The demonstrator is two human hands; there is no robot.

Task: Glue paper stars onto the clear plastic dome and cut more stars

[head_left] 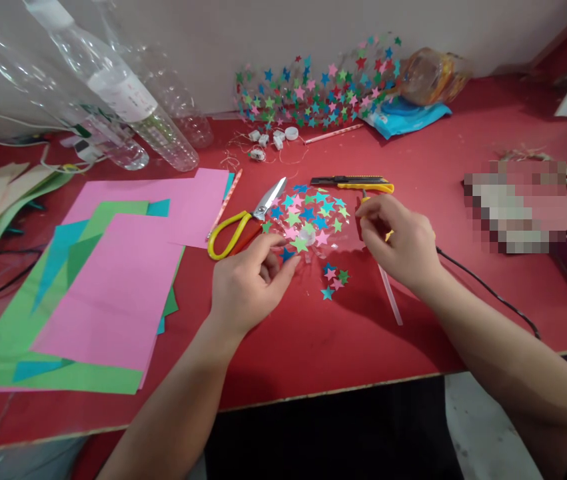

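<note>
My left hand (253,283) rests at the left edge of a clear, round plastic piece (307,235) covered with colored paper stars, its thumb and fingers curved around a blue star (286,255) at the rim. To the right, my right hand (396,237) is closed on a small yellow and dark tool, mostly hidden by the fingers; a black cord (488,287) runs out from behind this hand. A translucent stick (390,295) lies below it. Several loose stars (330,274) lie on the red table (313,360) in front of the plastic piece.
Yellow-handled scissors (230,235) and a yellow cutter (366,183) lie behind my hands. Colored paper sheets (108,293) cover the left side. Plastic bottles (138,100) lean at the back left, near a star-covered clear piece (318,90). A blue packet (406,119) lies behind.
</note>
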